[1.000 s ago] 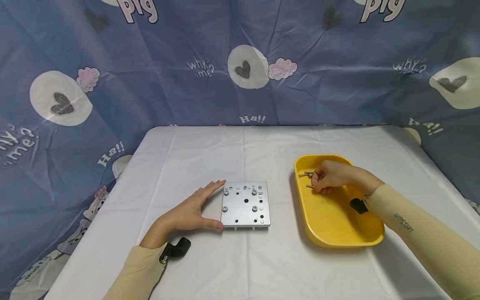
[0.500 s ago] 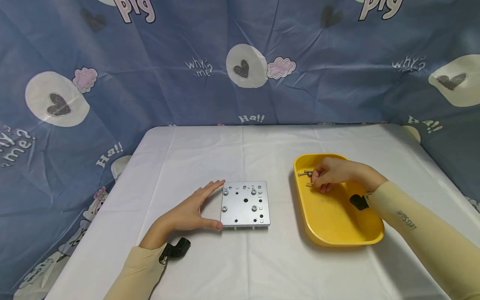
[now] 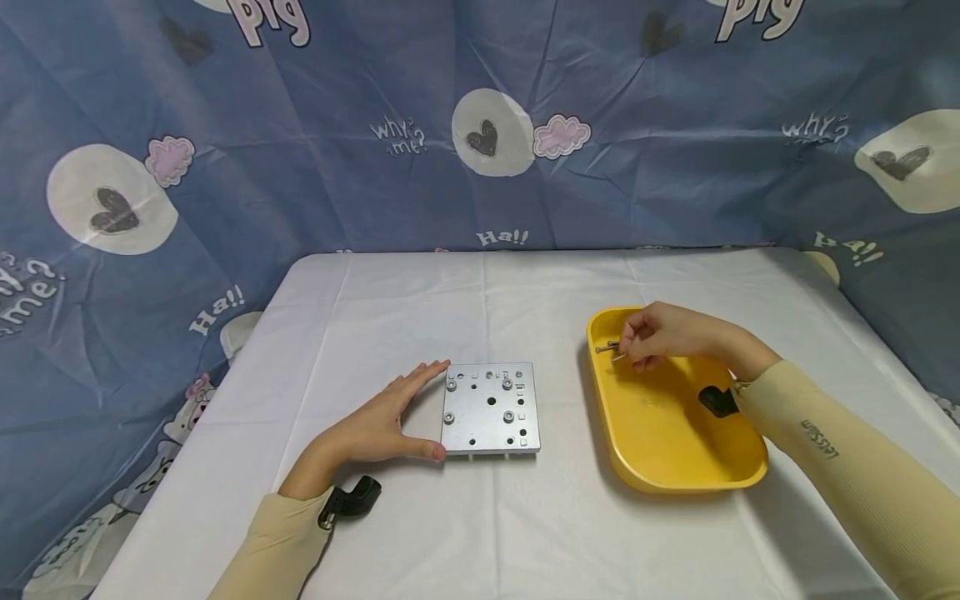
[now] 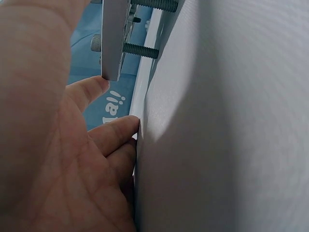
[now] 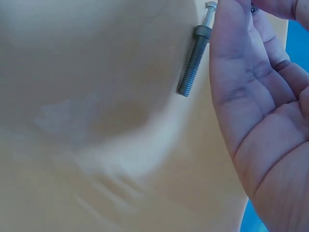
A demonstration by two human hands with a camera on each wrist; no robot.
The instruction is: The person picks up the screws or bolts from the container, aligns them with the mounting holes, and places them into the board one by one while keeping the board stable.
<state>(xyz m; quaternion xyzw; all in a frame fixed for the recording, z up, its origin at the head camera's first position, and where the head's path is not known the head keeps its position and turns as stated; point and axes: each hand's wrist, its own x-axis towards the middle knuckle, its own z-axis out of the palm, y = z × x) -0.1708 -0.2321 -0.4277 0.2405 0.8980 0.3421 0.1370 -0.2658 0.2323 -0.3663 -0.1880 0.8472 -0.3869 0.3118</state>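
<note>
The white table (image 3: 375, 317) spreads beneath the fingers of the left hand (image 3: 371, 425) and the right hand (image 3: 663, 337). On it the yellow tray (image 3: 648, 454) sits under the right fingers, which are down in its far end. The metal plate (image 3: 480, 423) lies just to the right of the left fingers, level, with index tip and thumb tip at its two left corners; those fingers are spread and fairly straight, not wrapped round it, and I take them to be steadying it. The right fingers are curled, with a small screw (image 3: 618, 358) pinched at their tips and poking out leftward. Four bolts (image 3: 449, 417) stand in the plate beyond the left fingertips, and loose screws (image 5: 193, 60) lie in the tray just left of the right ones. What has just changed is the pinched screw: it slants now, where half a second ago it lay flatter, so the pick-up looks under way, though I can't tell whether it clears the tray floor. Against the earlier frame, the right hand is slightly farther back; left hand and plate haven't shifted.
</note>
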